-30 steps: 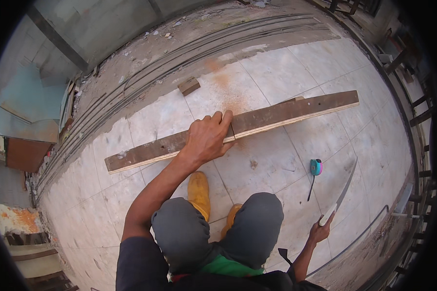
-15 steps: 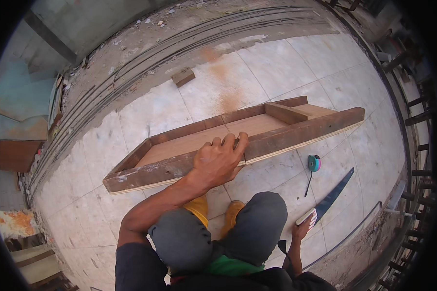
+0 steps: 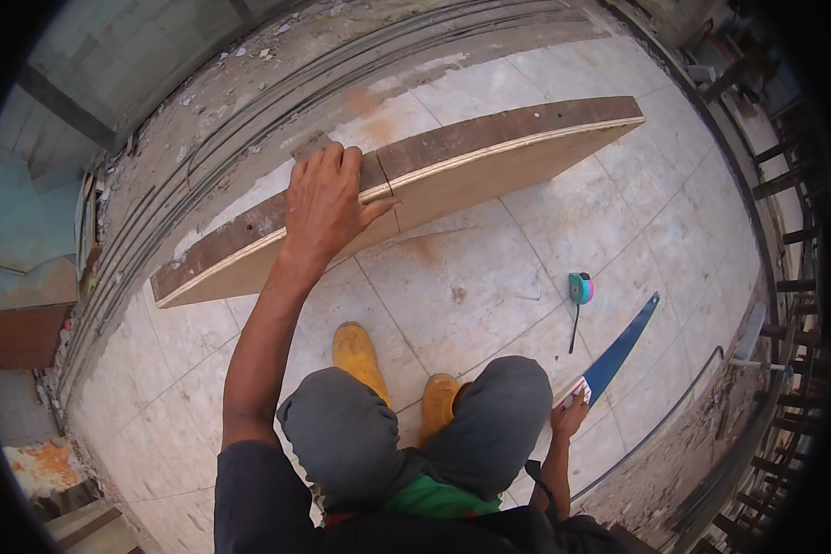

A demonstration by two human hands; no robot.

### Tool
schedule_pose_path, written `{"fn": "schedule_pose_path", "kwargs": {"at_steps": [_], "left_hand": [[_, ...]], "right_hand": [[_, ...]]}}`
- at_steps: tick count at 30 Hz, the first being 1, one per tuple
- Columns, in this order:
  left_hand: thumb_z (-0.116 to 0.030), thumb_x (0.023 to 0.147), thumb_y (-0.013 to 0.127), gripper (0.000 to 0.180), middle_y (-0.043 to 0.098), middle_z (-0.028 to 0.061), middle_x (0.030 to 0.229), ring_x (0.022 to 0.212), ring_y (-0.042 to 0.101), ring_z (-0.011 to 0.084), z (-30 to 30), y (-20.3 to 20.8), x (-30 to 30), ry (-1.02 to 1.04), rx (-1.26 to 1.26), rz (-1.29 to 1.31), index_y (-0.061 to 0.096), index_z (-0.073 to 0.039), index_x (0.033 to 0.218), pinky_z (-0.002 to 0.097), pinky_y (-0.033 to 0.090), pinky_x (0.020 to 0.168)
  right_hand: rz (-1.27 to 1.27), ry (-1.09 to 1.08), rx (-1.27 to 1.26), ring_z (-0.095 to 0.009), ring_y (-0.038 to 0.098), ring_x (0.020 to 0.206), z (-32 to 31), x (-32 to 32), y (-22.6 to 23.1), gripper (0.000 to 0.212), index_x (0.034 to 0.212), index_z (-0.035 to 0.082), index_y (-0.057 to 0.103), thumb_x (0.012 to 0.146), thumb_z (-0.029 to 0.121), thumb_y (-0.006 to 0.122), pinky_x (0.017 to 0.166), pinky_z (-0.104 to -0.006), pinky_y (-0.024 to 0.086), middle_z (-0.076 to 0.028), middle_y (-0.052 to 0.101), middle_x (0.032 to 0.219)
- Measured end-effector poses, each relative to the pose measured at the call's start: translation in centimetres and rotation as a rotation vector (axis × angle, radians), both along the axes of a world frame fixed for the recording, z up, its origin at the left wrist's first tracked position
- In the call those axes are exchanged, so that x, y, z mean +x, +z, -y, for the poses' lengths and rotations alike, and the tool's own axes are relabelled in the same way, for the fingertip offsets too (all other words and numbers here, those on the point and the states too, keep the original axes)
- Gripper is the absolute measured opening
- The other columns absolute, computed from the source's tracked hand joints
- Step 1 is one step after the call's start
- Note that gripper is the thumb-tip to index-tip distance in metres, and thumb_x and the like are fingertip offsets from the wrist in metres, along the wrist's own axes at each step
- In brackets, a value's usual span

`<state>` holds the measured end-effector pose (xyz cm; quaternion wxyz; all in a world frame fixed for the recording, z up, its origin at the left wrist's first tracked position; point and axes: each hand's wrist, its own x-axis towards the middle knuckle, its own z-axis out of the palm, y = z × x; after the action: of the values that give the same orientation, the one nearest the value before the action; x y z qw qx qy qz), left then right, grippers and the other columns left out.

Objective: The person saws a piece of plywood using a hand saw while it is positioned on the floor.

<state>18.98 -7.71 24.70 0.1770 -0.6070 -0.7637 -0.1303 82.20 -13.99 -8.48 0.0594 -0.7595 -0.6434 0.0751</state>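
A long wooden frame backed with plywood (image 3: 508, 166) stands tipped up on edge across the tiles in front of me, its pale plywood side towards me. Over its brown upper edge, left of the middle, my left hand (image 3: 326, 198) is closed, thumb on the plywood side. A thin dark cut line crosses the edge just right of that hand and runs down into the plywood. At the lower right my right hand (image 3: 571, 415) grips the pale handle of a handsaw (image 3: 619, 349), its blue blade pointing away to the upper right, low over the tiles.
A teal tape measure (image 3: 580, 288) with a black strap lies on the tiled floor (image 3: 471, 286) between frame and saw. Beyond the frame is a wood block (image 3: 311, 145), partly hidden, with reddish sawdust and long rods. My yellow boots (image 3: 358, 355) stand close in front.
The frame has tipped up from lying open side up and moved away from me, its plywood back now showing. My left hand went with it; the right still holds the saw.
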Motion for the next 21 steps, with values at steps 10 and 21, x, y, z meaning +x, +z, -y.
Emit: {"fn": "schedule_pose_path", "kwargs": {"at_steps": [10,21], "left_hand": [[-0.061,0.067,0.084,0.077,0.061,0.0082,0.104,0.104,0.063,0.0279,-5.2,-0.7,-8.2,0.112,-0.032,-0.037,0.058,-0.006,0.113,0.0432,0.05,0.086],[-0.06,0.065,0.085,0.079,0.06,0.0105,0.103,0.106,0.062,0.03,-8.2,-1.5,-13.4,0.102,-0.061,0.131,0.058,-0.003,0.113,0.0459,0.048,0.084]], "right_hand": [[-0.233,0.219,0.215,-0.043,0.052,0.12,-7.3,-9.9,5.9,0.073,0.143,0.004,0.049,0.074,0.008,0.069,0.102,-0.0492,0.043,-0.025,0.053,0.125],[-0.359,0.657,-0.105,-0.027,0.067,0.096,-19.6,-23.7,10.6,0.056,0.138,0.007,0.059,0.086,0.016,0.075,0.078,-0.038,0.055,-0.017,0.067,0.107]]}}
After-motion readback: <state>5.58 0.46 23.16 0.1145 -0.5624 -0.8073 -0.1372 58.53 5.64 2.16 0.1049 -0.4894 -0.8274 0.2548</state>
